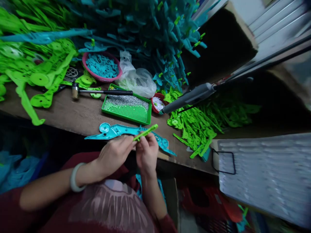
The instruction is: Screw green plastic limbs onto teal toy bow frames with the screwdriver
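Note:
Near the table's front edge, both my hands are closed around a slim lime-green plastic part (pixel 147 131). My left hand (pixel 114 155) pinches its lower left end, and my right hand (pixel 147 150) grips it from below with the fingers curled. Just beyond my hands lies a long curved turquoise plastic part (pixel 121 129) with round ends; my hands cover some of its middle. Past it stands a green perforated tray (pixel 126 111) of small silvery metal pieces. A hammer (pixel 102 92) with a black handle rests across the tray's upper left rim.
Lime-green parts (pixel 43 77) are heaped at left, and more (pixel 191 126) at right. Turquoise parts (pixel 145 29) pile high behind. A pink bowl (pixel 103 78), plastic bag (pixel 138 81) and red basket (pixel 155 103) stand mid-table. A grey hanging power screwdriver (pixel 189 97) slants in from the right.

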A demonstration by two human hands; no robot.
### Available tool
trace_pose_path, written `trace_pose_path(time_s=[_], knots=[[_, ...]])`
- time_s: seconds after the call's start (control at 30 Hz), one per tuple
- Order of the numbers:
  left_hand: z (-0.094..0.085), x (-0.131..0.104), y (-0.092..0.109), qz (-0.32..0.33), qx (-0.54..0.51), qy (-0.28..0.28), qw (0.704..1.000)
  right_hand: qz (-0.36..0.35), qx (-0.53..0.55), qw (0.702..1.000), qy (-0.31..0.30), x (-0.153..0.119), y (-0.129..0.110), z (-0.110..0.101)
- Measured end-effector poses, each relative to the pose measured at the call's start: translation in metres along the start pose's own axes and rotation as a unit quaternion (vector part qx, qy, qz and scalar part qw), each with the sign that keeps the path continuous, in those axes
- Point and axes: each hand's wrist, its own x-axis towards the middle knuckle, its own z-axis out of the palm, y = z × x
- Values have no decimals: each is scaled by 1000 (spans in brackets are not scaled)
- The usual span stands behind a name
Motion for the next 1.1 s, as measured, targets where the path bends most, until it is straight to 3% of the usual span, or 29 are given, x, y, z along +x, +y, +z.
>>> trace_pose_path(time_s=[0.07, 0.17, 0.23, 0.3, 0.4, 0.47, 0.57, 0.63, 0.77, 1.1], knots=[[-17, 13, -7, -56, -43, -47, 996, 21, -7, 995, -95, 27, -5, 13], [-54, 26, -18, -117, -169, -106, 973, -22, -34, 985, -166, 55, -10, 29], [-83, 28, -25, -169, -262, -63, 948, -53, -85, 977, -189, 58, -11, 31], [-109, 24, -34, -233, -351, 26, 906, -81, -168, 955, -232, 50, -9, 27], [-132, 19, -47, -269, -432, 138, 850, -95, -250, 903, -335, 33, 0, 20], [-133, 18, -56, -275, -442, 161, 838, -72, -249, 889, -378, 30, 9, 21], [-121, 18, -68, -319, -437, 137, 830, -55, -266, 896, -352, 39, 18, 25], [-109, 18, -75, -352, -444, 119, 815, -66, -300, 892, -332, 48, 21, 24], [-90, 17, -87, -402, -470, 103, 779, -108, -340, 864, -355, 57, 21, 11], [-82, 25, -86, -489, -437, 85, 751, -84, -364, 843, -386, 62, 14, -8]])
